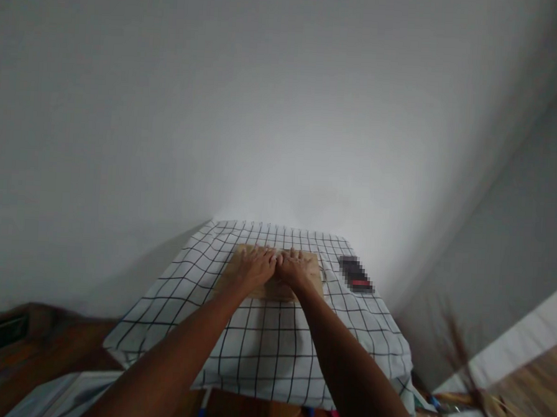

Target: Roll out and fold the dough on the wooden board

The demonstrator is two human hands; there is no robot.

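Note:
A flat, tan-brown rectangular piece (231,269) lies on a white cloth with a dark grid (270,357). Whether it is wood, card or paper I cannot tell. My left hand (258,265) rests palm down on it, left of its middle, fingers stretched away from me. Right beside it, my right hand (294,266) also lies on the brown surface with its fingers spread. The thumbs nearly meet near the centre. Neither hand grips anything that I can see. Both hands and forearms cover part of the piece.
On the cloth to the right lies a blurred dark object with a red strip (356,276). A pale wall (283,109) rises behind the table. Thin brown twigs (461,342) and assorted items stand at lower right. A pale box-like object (70,393) is at lower left.

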